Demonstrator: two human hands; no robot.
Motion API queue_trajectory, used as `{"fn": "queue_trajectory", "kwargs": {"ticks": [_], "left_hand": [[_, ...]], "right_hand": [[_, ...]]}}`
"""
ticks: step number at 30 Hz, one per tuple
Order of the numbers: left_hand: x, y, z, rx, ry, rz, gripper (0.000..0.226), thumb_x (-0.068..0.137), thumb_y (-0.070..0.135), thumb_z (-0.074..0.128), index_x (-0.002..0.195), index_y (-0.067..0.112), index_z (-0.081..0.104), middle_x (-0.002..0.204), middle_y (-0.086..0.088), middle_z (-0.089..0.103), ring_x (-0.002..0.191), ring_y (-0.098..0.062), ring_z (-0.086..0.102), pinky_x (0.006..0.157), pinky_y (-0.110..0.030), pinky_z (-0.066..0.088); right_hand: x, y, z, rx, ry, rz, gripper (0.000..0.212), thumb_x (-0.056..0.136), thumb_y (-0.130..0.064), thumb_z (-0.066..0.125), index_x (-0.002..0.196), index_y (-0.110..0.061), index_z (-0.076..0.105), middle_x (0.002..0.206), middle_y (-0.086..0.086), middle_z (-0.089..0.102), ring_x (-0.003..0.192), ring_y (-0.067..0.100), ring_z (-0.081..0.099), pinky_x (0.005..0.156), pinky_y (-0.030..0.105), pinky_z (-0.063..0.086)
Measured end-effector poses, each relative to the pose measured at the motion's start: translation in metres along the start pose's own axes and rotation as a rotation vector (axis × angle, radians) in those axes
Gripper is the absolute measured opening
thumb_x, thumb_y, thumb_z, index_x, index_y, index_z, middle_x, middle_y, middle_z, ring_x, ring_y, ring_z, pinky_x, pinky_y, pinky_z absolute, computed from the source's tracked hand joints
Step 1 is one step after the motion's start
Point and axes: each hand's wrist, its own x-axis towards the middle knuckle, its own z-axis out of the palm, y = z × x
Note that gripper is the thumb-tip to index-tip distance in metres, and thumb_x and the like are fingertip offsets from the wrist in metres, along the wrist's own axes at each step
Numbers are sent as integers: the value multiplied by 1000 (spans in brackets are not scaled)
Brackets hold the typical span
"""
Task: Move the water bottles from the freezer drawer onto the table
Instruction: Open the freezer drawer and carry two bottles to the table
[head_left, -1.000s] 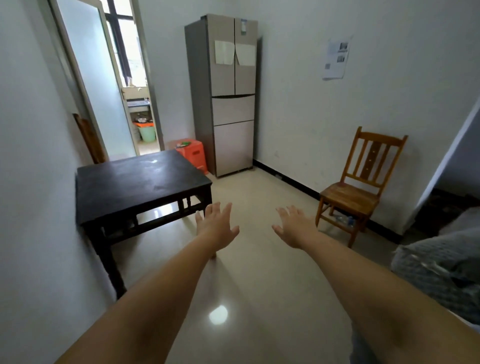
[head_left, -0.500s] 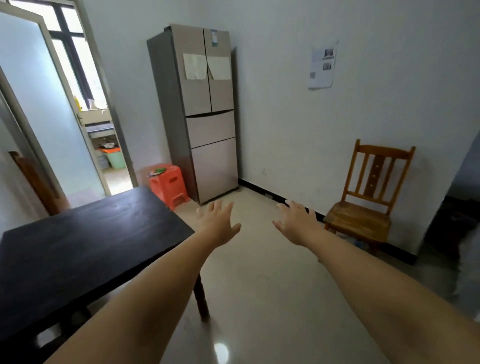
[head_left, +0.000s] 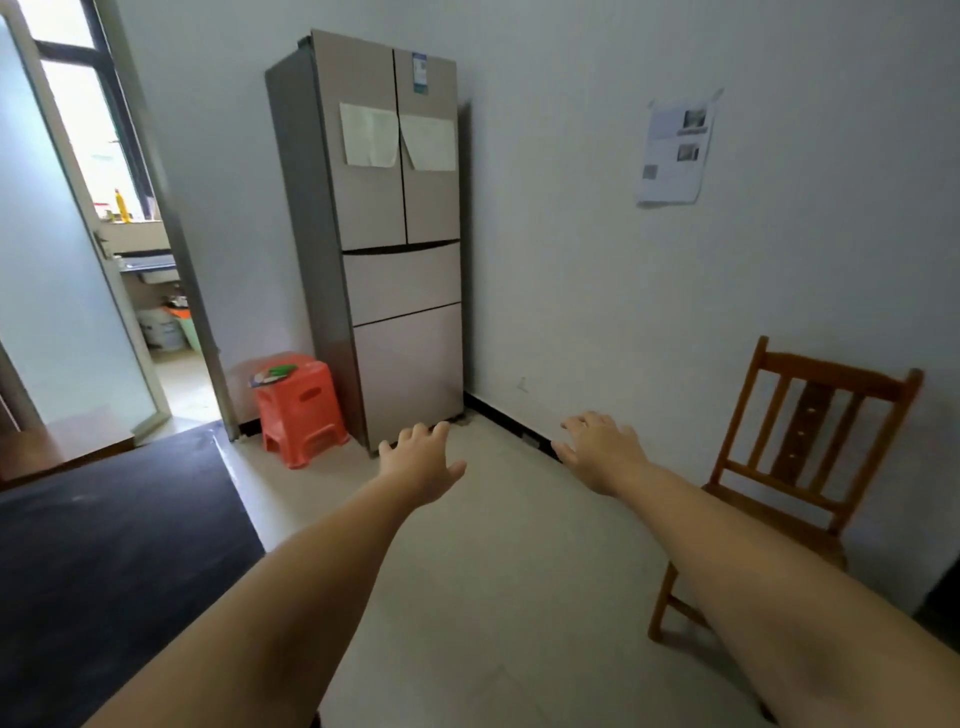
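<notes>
Hands out front, left hand (head_left: 423, 467) and right hand (head_left: 597, 452) both spread, holding nothing. Fridge (head_left: 384, 234) in the corner is fully closed, its blue sticker (head_left: 420, 73) and wall notice (head_left: 675, 150) too blurry to read.

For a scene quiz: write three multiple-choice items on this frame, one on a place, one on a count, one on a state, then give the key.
1. Where does the orange plastic stool stand?
A. Left of the refrigerator
B. Under the wooden chair
C. On the dark table

2. How many paper sheets hang on the refrigerator's upper doors?
A. One
B. Two
C. Four

3. What state are the refrigerator's drawers in?
A. Both pulled out
B. One pulled out
C. Both closed

Key: 1 A, the stool sits on the floor by the refrigerator's left side. 2 B, one sheet on each door. 3 C, both fronts sit flush; the left hand and right hand are empty.
</notes>
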Motion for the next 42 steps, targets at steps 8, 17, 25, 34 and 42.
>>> {"fn": "queue_trajectory", "kwargs": {"ticks": [8, 17, 25, 34, 42], "left_hand": [[163, -31, 23, -30, -66, -91, 65, 90, 53, 47, 143, 22, 28, 140, -10, 43, 130, -30, 39, 106, -49, 34], [391, -130, 31, -13, -65, -152, 64, 90, 52, 45, 143, 22, 26, 138, -11, 43, 129, -31, 39, 102, -50, 35], [559, -194, 37, -9, -105, -181, 63, 90, 52, 45, 142, 21, 29, 136, -13, 44, 127, -32, 42, 99, -50, 38], [754, -258, 61, 18, -136, -210, 63, 92, 51, 44, 144, 20, 27, 140, -13, 41, 129, -31, 40, 102, -49, 37], [920, -338, 42, -31, -95, -369, 58, 91, 50, 44, 137, 16, 37, 134, -14, 45, 125, -34, 43, 100, -49, 42]], "right_hand": [[195, 7, 39, -43, -124, -48, 51, 98, -51, 28, 133, -17, 44, 140, 11, 42, 129, 30, 39, 102, 48, 33], [437, -44, 64, -3, -61, -138, 50, 97, -51, 30, 129, -17, 48, 138, 12, 45, 127, 30, 42, 101, 46, 35], [611, -66, 81, 27, -80, -121, 50, 98, -50, 30, 133, -18, 46, 141, 10, 43, 129, 29, 41, 102, 46, 37], [834, -88, 116, 34, -132, -174, 53, 98, -51, 29, 136, -16, 42, 142, 11, 40, 129, 30, 40, 103, 48, 35], [1056, -135, 102, 6, -143, -276, 55, 98, -51, 30, 140, -16, 38, 146, 11, 36, 134, 31, 34, 107, 50, 30]]}}
